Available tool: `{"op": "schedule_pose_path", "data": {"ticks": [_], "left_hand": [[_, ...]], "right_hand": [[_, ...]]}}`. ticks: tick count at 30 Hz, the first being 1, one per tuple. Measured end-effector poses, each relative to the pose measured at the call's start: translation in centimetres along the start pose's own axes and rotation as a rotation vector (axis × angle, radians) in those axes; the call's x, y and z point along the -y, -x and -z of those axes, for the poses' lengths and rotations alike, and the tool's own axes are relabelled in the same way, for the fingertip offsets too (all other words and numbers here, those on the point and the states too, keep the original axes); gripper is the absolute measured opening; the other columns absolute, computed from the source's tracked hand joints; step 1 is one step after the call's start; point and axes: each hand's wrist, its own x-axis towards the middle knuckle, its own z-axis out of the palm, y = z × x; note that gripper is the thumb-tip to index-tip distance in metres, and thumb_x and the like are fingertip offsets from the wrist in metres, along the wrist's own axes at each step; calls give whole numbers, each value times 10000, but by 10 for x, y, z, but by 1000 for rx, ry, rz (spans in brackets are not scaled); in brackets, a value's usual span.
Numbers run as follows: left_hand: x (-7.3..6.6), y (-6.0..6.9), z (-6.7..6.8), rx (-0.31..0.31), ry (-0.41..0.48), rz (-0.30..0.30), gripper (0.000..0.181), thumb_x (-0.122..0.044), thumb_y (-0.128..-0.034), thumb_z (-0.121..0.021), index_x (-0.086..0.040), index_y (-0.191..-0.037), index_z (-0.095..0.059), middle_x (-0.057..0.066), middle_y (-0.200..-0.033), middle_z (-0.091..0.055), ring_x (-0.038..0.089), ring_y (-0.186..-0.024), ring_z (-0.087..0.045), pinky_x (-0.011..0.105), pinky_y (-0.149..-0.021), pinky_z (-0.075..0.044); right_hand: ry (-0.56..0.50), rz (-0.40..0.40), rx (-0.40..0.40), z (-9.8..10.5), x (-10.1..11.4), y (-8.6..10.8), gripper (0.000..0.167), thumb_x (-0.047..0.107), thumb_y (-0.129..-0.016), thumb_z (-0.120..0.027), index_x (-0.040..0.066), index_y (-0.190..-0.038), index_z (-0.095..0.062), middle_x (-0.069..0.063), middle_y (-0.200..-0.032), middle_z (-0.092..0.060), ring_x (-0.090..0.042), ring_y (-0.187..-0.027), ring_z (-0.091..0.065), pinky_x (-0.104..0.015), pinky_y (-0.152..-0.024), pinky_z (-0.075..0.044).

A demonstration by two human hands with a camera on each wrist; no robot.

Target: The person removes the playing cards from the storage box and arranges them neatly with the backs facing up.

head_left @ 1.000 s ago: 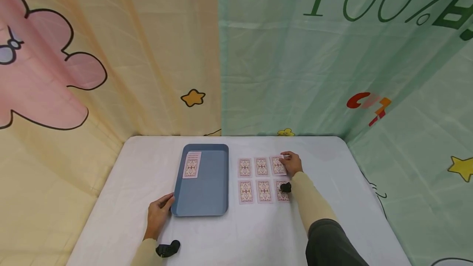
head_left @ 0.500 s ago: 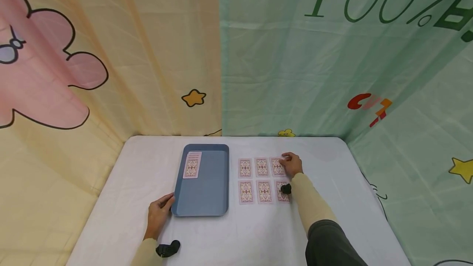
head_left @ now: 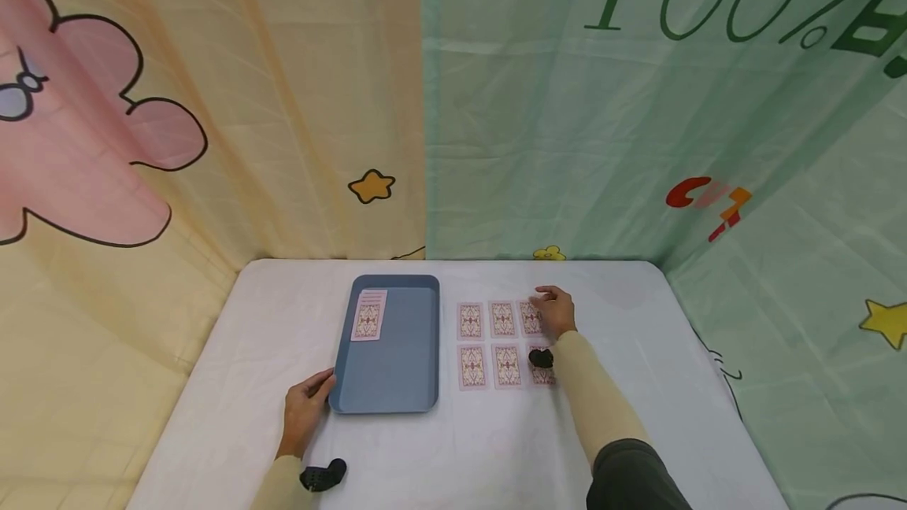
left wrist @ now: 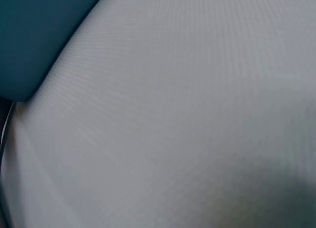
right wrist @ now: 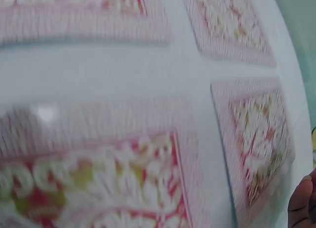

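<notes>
Several playing cards lie face down on the white table in two rows of three. My right hand [head_left: 556, 312] is over the right side of the far-row right card [head_left: 530, 319], fingers loosely bent and not seen to grip it. A bit of that hand shows at the edge of the right wrist view, beside a card [right wrist: 264, 144]. My left hand [head_left: 305, 408] holds the near left edge of the blue-grey tray [head_left: 386, 400] between thumb and fingers. Overlapping face-down cards [head_left: 368, 319] lie in the tray's far left part. The left wrist view shows only a tray corner [left wrist: 39, 40] and tablecloth.
The black wrist camera [head_left: 541, 358] on my right arm partly covers the near-row right card [head_left: 542, 376]. Another black wrist camera [head_left: 323, 475] sits at my left wrist. Printed curtains [head_left: 496, 140] hang behind and beside the table [head_left: 397, 463].
My right hand has shifted slightly left and away from me, covering more of the far-row right card. The left hand stays at the tray's edge.
</notes>
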Motion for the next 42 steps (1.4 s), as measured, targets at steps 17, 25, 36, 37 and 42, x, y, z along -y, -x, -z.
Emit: {"op": "schedule_pose_path", "data": {"ticks": [17, 25, 36, 37, 42], "left_hand": [[0, -1, 0, -9, -10, -7, 339, -146, -963, -576, 63, -1225, -623, 229, -1241, -615, 348, -1176, -565, -2, -744, -357], [1, -1, 0, -9, -12, -5, 344, -153, -960, -580, 64, -1223, -625, 230, -1236, -617, 345, -1172, -571, 164, -859, -471], [0, 2, -3, -11, -14, -12, 335, -150, -961, -584, 66, -1212, -631, 235, -1224, -622, 355, -1163, -576, 377, -943, -473], [0, 2, -3, -16, -21, -16, 332, -155, -960, -590, 63, -1205, -637, 230, -1215, -629, 355, -1156, -581, 346, -927, -486], [-2, 2, -2, -32, -19, -29, 329, -158, -959, -599, 68, -1193, -643, 234, -1204, -633, 358, -1140, -588, 164, -840, -483]], "right_hand": [[-171, 80, 96, -59, 31, 30, 319, 85, -879, -699, -30, -1170, -636, -70, -888, -538, -194, -757, -498, -278, -647, -430], [-226, 115, 146, -86, 43, 38, 334, 81, -864, -715, -43, -1164, -636, -45, -868, -553, -197, -786, -531, -251, -660, -437], [-277, 166, 211, -112, 63, 53, 341, 27, -843, -721, -84, -1151, -626, -54, -825, -586, -348, -817, -586, -372, -705, -488], [-277, 170, 217, -114, 65, 54, 341, 28, -841, -724, -85, -1148, -627, -57, -823, -587, -320, -797, -587, -365, -699, -490], [-275, 188, 236, -126, 75, 57, 319, 11, -839, -720, -84, -1132, -637, -62, -814, -589, -181, -710, -568, -292, -639, -456]]}}
